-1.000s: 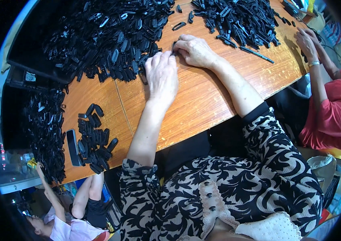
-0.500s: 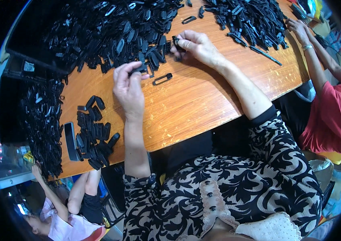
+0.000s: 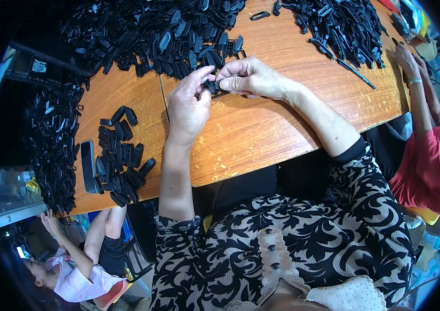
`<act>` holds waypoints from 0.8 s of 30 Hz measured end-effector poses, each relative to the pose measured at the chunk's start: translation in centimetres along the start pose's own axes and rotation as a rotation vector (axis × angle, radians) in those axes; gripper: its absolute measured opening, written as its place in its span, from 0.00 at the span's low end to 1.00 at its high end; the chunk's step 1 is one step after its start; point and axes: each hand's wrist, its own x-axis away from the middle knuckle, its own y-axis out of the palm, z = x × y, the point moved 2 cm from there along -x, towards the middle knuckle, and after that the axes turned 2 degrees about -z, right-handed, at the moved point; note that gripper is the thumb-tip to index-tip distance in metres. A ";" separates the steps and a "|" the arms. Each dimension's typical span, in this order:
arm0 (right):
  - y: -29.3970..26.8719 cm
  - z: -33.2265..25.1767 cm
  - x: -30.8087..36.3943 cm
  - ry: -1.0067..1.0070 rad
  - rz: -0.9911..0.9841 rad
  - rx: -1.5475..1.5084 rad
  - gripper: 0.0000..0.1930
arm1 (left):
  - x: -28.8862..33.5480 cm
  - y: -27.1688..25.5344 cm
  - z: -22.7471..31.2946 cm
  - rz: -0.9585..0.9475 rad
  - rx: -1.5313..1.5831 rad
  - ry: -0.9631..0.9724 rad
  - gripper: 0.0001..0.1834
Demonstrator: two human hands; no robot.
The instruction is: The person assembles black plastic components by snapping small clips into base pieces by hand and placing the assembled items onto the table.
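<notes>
Close in front of the big heap, my two hands meet over the wooden table. My left hand (image 3: pixel 191 106) pinches a small black plastic part (image 3: pixel 210 86) between thumb and fingers. Against it, my right hand (image 3: pixel 253 80) grips another small black plastic piece, thumb on top and fingers curled under. Where the pieces touch, the fingers hide most of their shape. Just beyond my fingertips lies the large heap of black plastic parts (image 3: pixel 165 39), made of oval caps and slotted frames.
A second heap of long black parts (image 3: pixel 334 31) is at the far right, with a thin dark rod (image 3: pixel 356 73) beside it. On the left are a phone (image 3: pixel 89 167), a small pile of black parts (image 3: pixel 121 155) and another heap (image 3: pixel 54 145). Co-workers sit at both sides.
My hands have come together; before, they were apart, each with a small black part. My right hand has moved left and down, and my left hand slightly right. The view has shifted a little.
</notes>
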 end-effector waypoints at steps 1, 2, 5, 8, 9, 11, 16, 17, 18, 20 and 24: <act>0.1 -0.1 0.1 0.010 -0.011 0.041 0.08 | 0.1 0.0 -0.1 -0.009 0.004 -0.001 0.26; 0.0 0.0 0.0 0.009 -0.011 0.040 0.08 | 0.1 0.0 -0.2 -0.011 0.003 0.000 0.26; -0.3 0.5 -0.3 -0.009 -0.011 0.119 0.10 | 0.1 -0.2 -0.4 0.003 0.159 -0.078 0.24; -0.6 0.4 -0.3 -0.205 0.128 0.381 0.11 | -0.1 -0.4 -0.7 0.007 0.221 -0.135 0.20; -0.5 0.3 -0.4 -0.201 0.171 0.434 0.11 | 0.0 -0.6 -1.0 0.045 0.218 -0.125 0.19; -0.1 0.0 -0.4 -0.202 0.208 0.485 0.11 | 0.3 -1.2 -1.5 0.088 0.209 -0.117 0.17; 1.5 0.5 -0.2 -0.405 0.057 0.578 0.10 | -0.3 -2.5 -1.8 0.161 0.088 -0.119 0.15; 1.6 0.7 -0.3 -0.367 0.064 0.681 0.09 | -0.4 -2.5 -1.8 0.150 0.075 -0.099 0.15; 1.4 0.8 -0.4 -0.368 0.064 0.680 0.09 | -0.4 -2.6 -1.8 0.150 0.074 -0.098 0.15; 0.2 1.0 -0.9 -0.314 0.336 0.809 0.08 | -0.4 -2.5 -2.0 0.098 0.063 -0.109 0.13; -1.0 1.0 -1.0 -0.340 0.257 0.385 0.12 | 0.2 -1.5 -1.7 -0.075 0.144 -0.070 0.13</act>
